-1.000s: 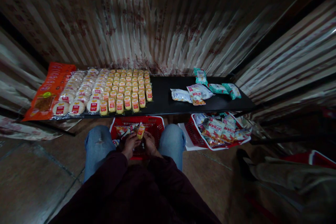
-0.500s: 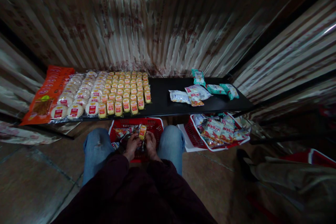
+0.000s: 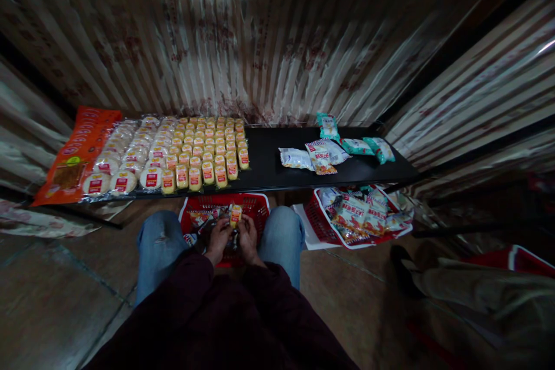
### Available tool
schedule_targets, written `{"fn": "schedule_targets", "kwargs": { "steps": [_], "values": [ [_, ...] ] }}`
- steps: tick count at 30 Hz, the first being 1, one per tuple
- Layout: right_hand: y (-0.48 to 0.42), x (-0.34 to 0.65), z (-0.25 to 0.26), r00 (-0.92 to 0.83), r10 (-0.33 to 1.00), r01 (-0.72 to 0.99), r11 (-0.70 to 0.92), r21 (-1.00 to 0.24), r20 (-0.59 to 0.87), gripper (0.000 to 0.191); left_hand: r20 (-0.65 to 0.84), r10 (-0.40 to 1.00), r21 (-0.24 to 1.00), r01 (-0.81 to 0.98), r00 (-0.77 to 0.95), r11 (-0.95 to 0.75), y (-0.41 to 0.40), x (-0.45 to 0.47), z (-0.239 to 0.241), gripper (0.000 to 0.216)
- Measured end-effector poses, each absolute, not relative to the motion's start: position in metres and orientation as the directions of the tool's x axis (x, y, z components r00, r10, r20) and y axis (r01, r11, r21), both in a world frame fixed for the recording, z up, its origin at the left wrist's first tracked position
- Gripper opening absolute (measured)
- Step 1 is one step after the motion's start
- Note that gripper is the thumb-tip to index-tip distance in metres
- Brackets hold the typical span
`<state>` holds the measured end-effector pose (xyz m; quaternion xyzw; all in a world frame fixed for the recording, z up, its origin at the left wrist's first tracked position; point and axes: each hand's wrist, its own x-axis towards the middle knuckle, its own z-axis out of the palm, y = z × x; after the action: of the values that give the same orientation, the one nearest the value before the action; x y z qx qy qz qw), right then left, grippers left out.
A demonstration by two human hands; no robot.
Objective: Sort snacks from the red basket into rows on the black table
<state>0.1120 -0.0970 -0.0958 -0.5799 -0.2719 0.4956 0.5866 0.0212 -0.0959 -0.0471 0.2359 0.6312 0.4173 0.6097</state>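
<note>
Between my knees, my left hand point(image 3: 218, 239) and my right hand point(image 3: 248, 236) both grip a small yellow wrapped snack point(image 3: 235, 215) with a red label, held upright over a red basket point(image 3: 255, 206). More wrapped packets lie in that basket under my hands. Ahead stands a low black shelf point(image 3: 269, 165). Its left part carries neat rows of the same yellow snacks point(image 3: 208, 153) and, further left, rows of round pale cakes point(image 3: 130, 156).
An orange bag point(image 3: 78, 150) lies at the shelf's left end. White and teal packets point(image 3: 336, 150) lie loose on the shelf's right half. A second red basket point(image 3: 321, 222) of packets sits on the floor to the right. Striped plastic sheeting hangs behind.
My hands with the yellow snack have risen slightly and closed together; the view has shifted a little. The shelf's contents have not changed.
</note>
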Motion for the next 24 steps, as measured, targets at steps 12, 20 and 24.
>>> {"fn": "schedule_targets", "kwargs": {
  "steps": [12,20,24],
  "values": [
    [-0.098,0.118,-0.070,0.431,0.884,-0.232,-0.083,-0.969,-0.179,0.035,-0.491,0.863,0.867,-0.157,-0.117,0.472,-0.094,0.031,-0.025,0.025],
    [-0.089,0.126,-0.056,0.463,0.864,-0.246,-0.086,-0.965,-0.195,0.038,-0.444,0.894,0.889,-0.154,-0.065,0.431,-0.085,0.037,-0.018,0.022],
    [-0.086,0.130,-0.054,0.469,0.867,-0.208,-0.073,-0.975,-0.165,0.041,-0.425,0.903,0.899,-0.149,-0.070,0.411,-0.083,0.042,-0.015,0.024]
  ]
}}
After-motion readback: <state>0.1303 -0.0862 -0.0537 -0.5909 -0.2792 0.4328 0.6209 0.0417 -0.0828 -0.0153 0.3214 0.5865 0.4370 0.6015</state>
